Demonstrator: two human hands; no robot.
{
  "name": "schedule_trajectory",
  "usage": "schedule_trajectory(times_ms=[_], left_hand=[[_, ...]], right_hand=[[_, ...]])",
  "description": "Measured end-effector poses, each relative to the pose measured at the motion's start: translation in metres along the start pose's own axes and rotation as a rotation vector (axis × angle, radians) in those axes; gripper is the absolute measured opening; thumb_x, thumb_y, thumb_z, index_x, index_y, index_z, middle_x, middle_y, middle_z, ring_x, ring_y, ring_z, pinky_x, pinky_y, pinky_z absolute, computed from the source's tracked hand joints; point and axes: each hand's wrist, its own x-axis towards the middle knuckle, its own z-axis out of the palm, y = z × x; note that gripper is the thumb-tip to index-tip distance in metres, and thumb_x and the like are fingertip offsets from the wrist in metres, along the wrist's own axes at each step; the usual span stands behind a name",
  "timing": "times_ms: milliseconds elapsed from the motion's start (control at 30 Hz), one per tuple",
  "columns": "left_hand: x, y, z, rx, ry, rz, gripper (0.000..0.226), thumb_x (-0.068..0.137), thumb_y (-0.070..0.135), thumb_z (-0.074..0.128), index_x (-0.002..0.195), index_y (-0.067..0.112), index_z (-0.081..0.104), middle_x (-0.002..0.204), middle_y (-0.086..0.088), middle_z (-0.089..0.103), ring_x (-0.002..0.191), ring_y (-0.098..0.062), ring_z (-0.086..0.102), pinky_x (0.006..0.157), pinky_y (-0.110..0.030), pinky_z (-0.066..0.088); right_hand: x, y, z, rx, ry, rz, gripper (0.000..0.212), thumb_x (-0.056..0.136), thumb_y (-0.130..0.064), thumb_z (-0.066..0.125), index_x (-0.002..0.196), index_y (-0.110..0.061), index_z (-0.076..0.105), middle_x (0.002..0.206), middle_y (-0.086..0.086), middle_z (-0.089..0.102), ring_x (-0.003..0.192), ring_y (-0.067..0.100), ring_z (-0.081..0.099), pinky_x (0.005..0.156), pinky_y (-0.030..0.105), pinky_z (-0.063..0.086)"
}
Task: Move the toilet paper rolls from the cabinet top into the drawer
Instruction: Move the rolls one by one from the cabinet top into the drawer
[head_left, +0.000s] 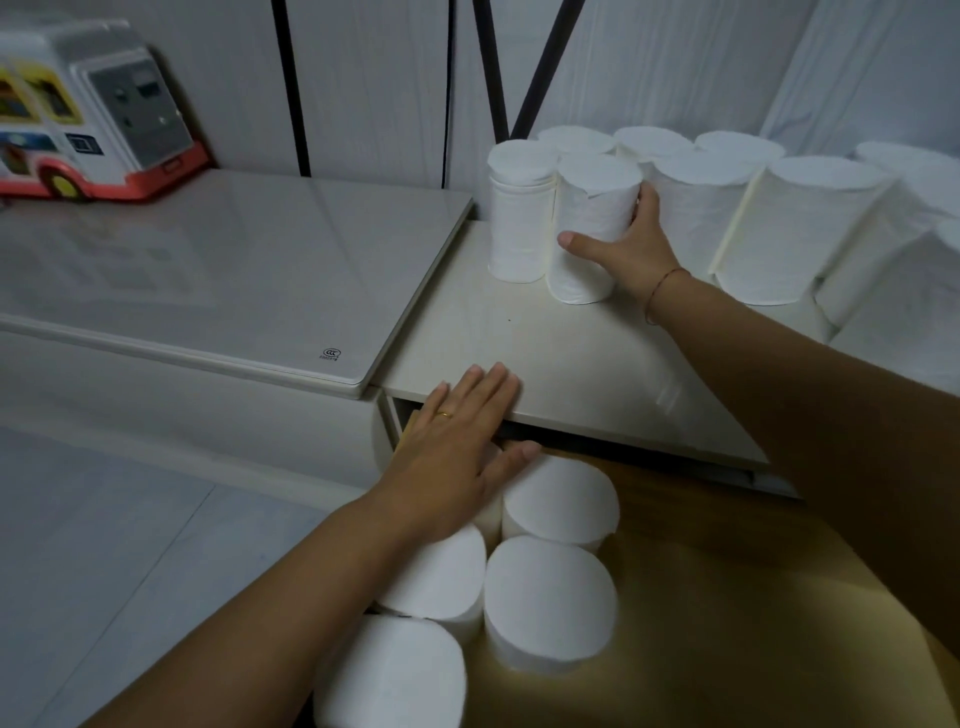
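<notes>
Several white toilet paper rolls stand upright on the cabinet top at the back right. My right hand grips the front roll, thumb on its near side and fingers round its right side. Another roll stands right beside it on the left. Below, the open drawer with a tan bottom holds several rolls standing on end, among them one close to the cabinet's front edge. My left hand lies flat with straight fingers, fingertips on the cabinet's front edge, palm above the drawer's back left corner.
A lower pale cabinet with a glass top adjoins on the left, carrying a toy bus at its far left corner. Two dark poles lean against the wall behind the rolls. Pale floor tiles lie at the lower left.
</notes>
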Motion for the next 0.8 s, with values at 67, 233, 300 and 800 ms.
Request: schedule_trajectory(times_ms=[67, 233, 300, 800], left_hand=[[0.000, 0.001, -0.001, -0.003, -0.008, -0.005, 0.080, 0.081, 0.069, 0.011, 0.152, 0.031, 0.003, 0.159, 0.016, -0.006, 0.142, 0.001, -0.017, 0.118, -0.028, -0.011], [-0.003, 0.002, -0.001, 0.005, -0.028, -0.005, 0.077, 0.084, 0.066, 0.013, 0.152, 0.031, 0.002, 0.159, 0.015, -0.007, 0.143, 0.001, -0.017, 0.119, -0.030, -0.009], [-0.004, 0.003, -0.001, 0.005, -0.029, -0.005, 0.076, 0.085, 0.065, 0.014, 0.152, 0.031, 0.003, 0.159, 0.015, -0.006, 0.143, 0.000, -0.017, 0.119, -0.030, -0.010], [-0.009, 0.005, 0.008, 0.044, 0.005, 0.051, 0.079, 0.082, 0.071, 0.010, 0.151, 0.033, 0.003, 0.160, 0.015, -0.003, 0.141, 0.004, -0.016, 0.112, -0.019, -0.017]], right_hand=[[0.005, 0.000, 0.002, 0.013, -0.004, 0.006, 0.107, 0.067, -0.036, 0.082, 0.146, -0.018, 0.012, 0.150, -0.002, 0.026, 0.135, 0.016, 0.029, 0.113, 0.033, 0.027], [0.014, -0.001, 0.009, 0.021, 0.065, 0.039, 0.106, 0.066, -0.032, 0.082, 0.145, -0.015, 0.013, 0.150, 0.001, 0.027, 0.136, 0.018, 0.030, 0.114, 0.035, 0.027], [0.013, -0.001, 0.009, -0.012, 0.060, 0.030, 0.103, 0.066, -0.033, 0.081, 0.143, -0.016, 0.015, 0.147, 0.001, 0.030, 0.133, 0.018, 0.033, 0.109, 0.029, 0.029], [-0.044, 0.003, -0.019, -0.054, -0.207, -0.020, 0.104, 0.070, -0.034, 0.080, 0.146, -0.024, 0.010, 0.127, 0.005, 0.048, 0.112, 0.017, 0.052, 0.098, 0.031, 0.042]])
